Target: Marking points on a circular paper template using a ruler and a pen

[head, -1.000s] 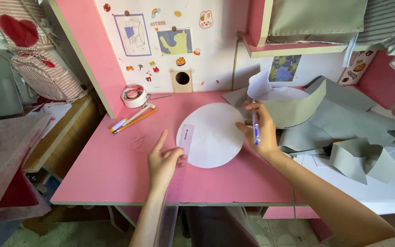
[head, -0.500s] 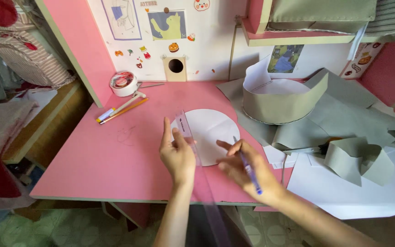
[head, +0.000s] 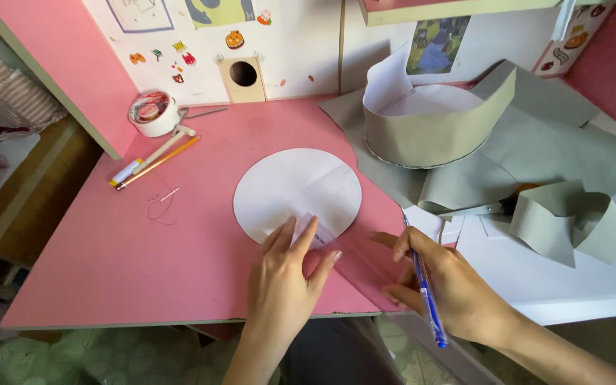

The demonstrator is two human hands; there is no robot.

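The left hand (head: 283, 274) lies flat on the pink table (head: 130, 257), near its front edge. Its fingers are stretched out and pressed down on a clear ruler (head: 344, 257). The ruler runs slanted under the fingers, from the low edge of the paper circle (head: 297, 194) down to the right, toward the table's front edge. The fingertips touch the low edge of the circle. The hand grips nothing; it only presses down.

The right hand (head: 450, 285) is curled around a blue pen (head: 425, 296). The pen points up and away, and its back end sticks out past the wrist. Some fingers of this hand reach out and touch the table just beside the ruler.

The paper circle is white and lies flat in the middle of the table, with fold lines across it.

At the back left sit a roll of tape (head: 152, 112) and some pencils (head: 152, 162). A thin thread (head: 162, 203) lies near them. On the right is a gray ring (head: 433, 135) of stiff cloth standing on gray cloth (head: 565, 150). A curled gray strip (head: 572, 221) rests on a white sheet (head: 557, 285). Scissors (head: 490, 208) peek out beside the strip. Stickers (head: 183, 57) are on the wall behind.
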